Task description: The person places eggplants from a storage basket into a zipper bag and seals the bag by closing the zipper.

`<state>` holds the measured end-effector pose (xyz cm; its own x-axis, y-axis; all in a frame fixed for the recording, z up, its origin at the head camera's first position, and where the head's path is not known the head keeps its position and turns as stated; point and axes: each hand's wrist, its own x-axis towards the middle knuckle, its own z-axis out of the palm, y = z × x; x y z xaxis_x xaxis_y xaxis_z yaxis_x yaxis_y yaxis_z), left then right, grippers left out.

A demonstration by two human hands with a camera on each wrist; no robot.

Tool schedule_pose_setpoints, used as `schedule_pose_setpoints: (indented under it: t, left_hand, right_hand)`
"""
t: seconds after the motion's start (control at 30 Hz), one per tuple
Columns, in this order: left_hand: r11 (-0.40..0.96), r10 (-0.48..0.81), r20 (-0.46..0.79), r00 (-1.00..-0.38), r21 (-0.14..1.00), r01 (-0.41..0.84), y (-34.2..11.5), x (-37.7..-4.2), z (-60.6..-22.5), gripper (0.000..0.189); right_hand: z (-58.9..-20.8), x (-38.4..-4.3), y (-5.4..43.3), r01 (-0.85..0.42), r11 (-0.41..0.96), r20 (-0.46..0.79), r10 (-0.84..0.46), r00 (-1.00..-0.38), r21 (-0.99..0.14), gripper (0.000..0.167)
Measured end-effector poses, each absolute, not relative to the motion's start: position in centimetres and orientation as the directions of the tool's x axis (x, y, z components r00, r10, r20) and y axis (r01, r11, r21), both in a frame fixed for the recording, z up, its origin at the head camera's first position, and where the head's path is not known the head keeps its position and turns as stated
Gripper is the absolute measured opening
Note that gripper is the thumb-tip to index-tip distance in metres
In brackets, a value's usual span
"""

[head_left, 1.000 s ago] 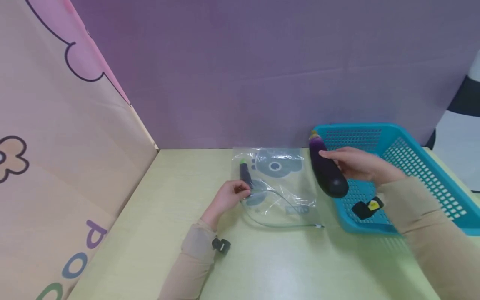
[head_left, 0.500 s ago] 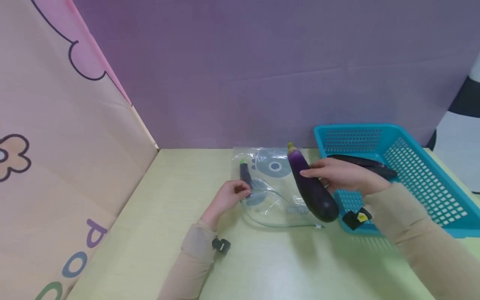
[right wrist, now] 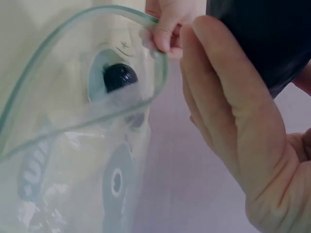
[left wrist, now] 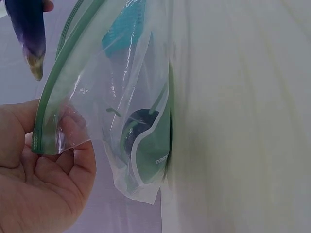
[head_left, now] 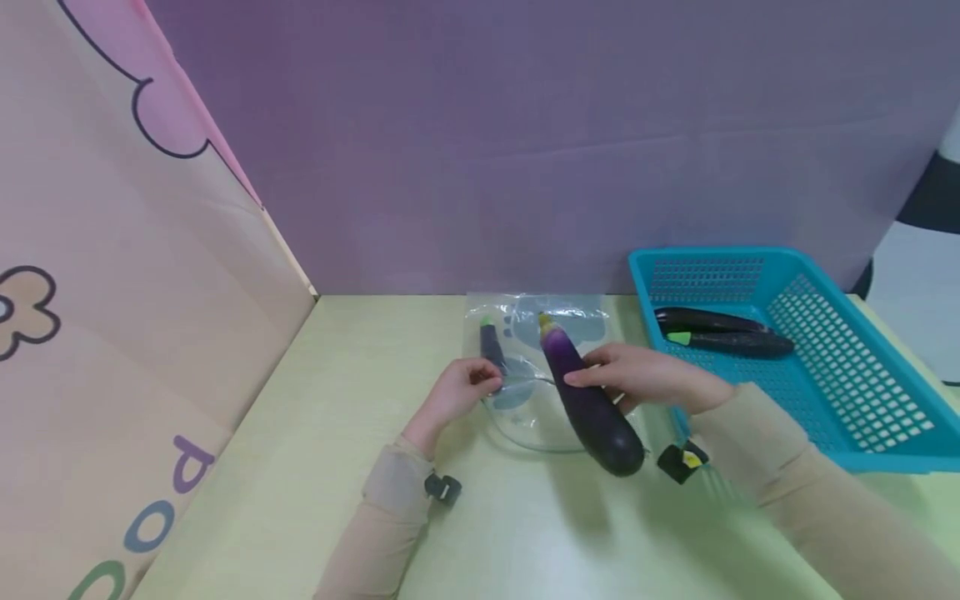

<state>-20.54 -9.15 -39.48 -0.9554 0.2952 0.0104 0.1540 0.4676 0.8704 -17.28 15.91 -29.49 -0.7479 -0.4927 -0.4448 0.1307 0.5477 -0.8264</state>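
Observation:
A clear zip bag [head_left: 525,417] with blue-grey prints lies on the table, its mouth spread towards the person. My left hand [head_left: 456,390] pinches the left corner of the bag's zip edge [left wrist: 46,102]. Inside the bag, along its left side, lies one dark eggplant [head_left: 491,346] with a green tip; its rounded end shows in the right wrist view. My right hand [head_left: 637,379] grips a larger purple eggplant [head_left: 588,408] around its middle, held above the bag's mouth with the stem pointing away and left. The big eggplant hides part of the bag in the head view.
A blue perforated basket [head_left: 870,392] stands at the right with two dark eggplants [head_left: 727,343] inside. A purple cloth wall [head_left: 480,167] rises behind the table, and a printed cloth panel [head_left: 165,275] stands on the left.
My right hand has carried the large eggplant from over the basket's left edge leftwards and nearer, to above the bag. The left hand has stayed at the bag's corner.

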Motion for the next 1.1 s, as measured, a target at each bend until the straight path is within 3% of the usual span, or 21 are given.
schedule_pose_setpoints:
  t: [0.5,1.1]
  left_hand:
    - [0.464,0.32,0.038,-0.947,0.865,0.192,-9.1,-20.3,-39.2,0.012]
    - [0.472,0.297,0.021,-0.955,0.866,0.165,-9.1,-20.3,-39.4,0.01]
  right_hand:
    - [-32.3,-16.3,13.9,0.115,0.551,-0.419,-0.465,-0.78,-0.826,0.056]
    - [-33.4,-15.0,13.9,0.118,0.563,-0.43,-0.462,-0.775,-0.818,0.058]
